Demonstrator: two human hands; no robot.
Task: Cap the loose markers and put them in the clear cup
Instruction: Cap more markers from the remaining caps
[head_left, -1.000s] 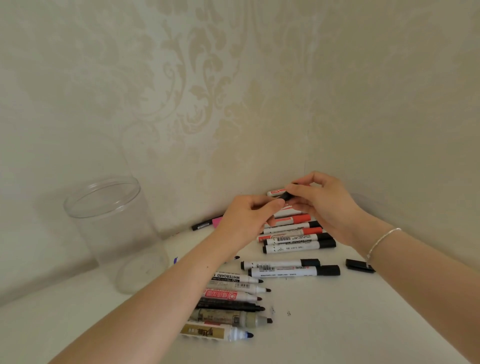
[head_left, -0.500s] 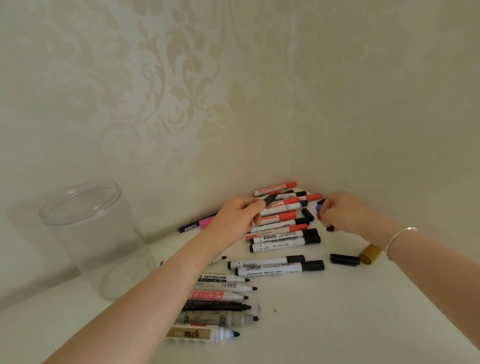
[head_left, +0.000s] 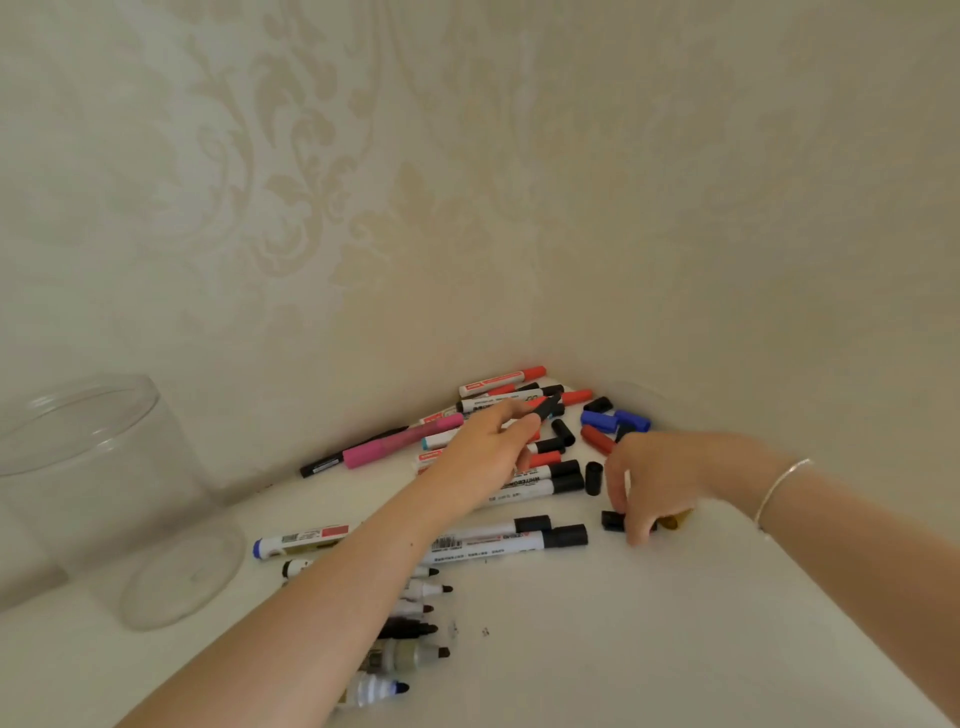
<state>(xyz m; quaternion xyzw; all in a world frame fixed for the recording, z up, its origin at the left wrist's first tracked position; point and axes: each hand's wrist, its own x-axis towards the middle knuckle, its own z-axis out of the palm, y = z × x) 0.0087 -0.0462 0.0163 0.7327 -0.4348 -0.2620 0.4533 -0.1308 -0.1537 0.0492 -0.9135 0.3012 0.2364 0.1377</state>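
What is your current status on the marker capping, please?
Left hand holds a black-tipped marker. Right hand pinches a loose black plastic cap. Clear plastic cup holds no markers. Nothing in the way.

L hand (head_left: 488, 452) raised, fingers pinched, R hand (head_left: 652, 480) palm down, fingertips (head_left: 638, 535) curled low, both forearms extended

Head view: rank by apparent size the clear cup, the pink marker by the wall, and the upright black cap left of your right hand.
1. clear cup, by far the largest, though nearest the camera
2. pink marker
3. black cap, smallest
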